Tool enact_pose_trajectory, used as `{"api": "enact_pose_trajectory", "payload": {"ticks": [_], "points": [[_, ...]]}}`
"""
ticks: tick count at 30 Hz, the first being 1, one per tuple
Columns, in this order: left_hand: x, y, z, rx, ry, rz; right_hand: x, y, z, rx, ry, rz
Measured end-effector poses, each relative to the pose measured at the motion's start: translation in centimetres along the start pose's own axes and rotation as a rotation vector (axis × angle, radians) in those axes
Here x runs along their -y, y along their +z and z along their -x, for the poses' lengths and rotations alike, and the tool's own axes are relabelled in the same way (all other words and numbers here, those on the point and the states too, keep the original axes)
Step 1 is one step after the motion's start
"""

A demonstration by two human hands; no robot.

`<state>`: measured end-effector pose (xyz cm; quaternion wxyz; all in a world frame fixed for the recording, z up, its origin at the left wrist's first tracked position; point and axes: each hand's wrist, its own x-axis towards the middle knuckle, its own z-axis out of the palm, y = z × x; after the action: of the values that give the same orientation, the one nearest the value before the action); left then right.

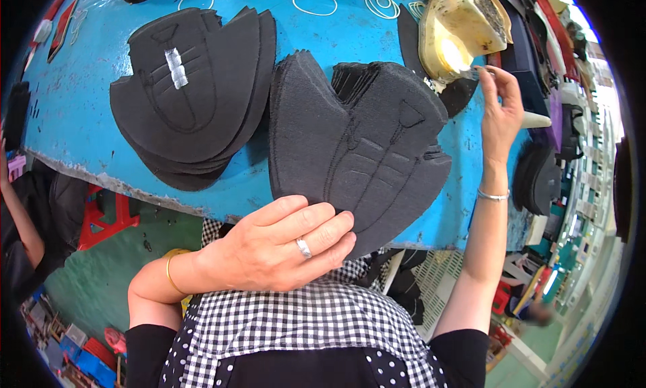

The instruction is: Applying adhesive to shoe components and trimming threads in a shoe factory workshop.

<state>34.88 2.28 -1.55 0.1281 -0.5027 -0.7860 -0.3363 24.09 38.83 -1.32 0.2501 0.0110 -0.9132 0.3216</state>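
Note:
A fanned stack of black, felt-like shaped pieces [377, 166] with stitched lines lies in front of me, its near end at the table edge. My left hand [289, 243] is closed over that near end, fingers together on top and thumb hidden. Farther right, my right hand [503, 109] pinches what looks like a glue brush [475, 72], largely covered by the fingers. Its tip is beside the rim of a yellowed glue pot [441, 48]. On the left sits a second stack of black pieces [145, 109]; its top piece carries a shiny whitish strip [176, 68].
The blue table [74, 105] has a worn near edge. White cord loops [315, 3] lie at the back. More black pieces [536, 179] stand at the right. A red stool [108, 220] and another person's arm [23, 216] are at the left.

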Motion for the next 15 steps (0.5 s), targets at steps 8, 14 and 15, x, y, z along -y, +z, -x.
{"api": "enact_pose_trajectory", "payload": {"ticks": [8,14,15], "points": [[-0.5,-0.2,0.0,0.003,-0.001,-0.037,10.6,-1.2,7.3,0.192,-0.098,-0.463],[-0.5,-0.5,-0.4,0.033,0.009,-0.039,12.7,0.3,7.9,0.303,-0.425,-0.097],[-0.5,-0.5,-0.4,0.043,0.007,-0.045,12.5,0.5,7.3,0.247,-0.424,-0.078]]}}
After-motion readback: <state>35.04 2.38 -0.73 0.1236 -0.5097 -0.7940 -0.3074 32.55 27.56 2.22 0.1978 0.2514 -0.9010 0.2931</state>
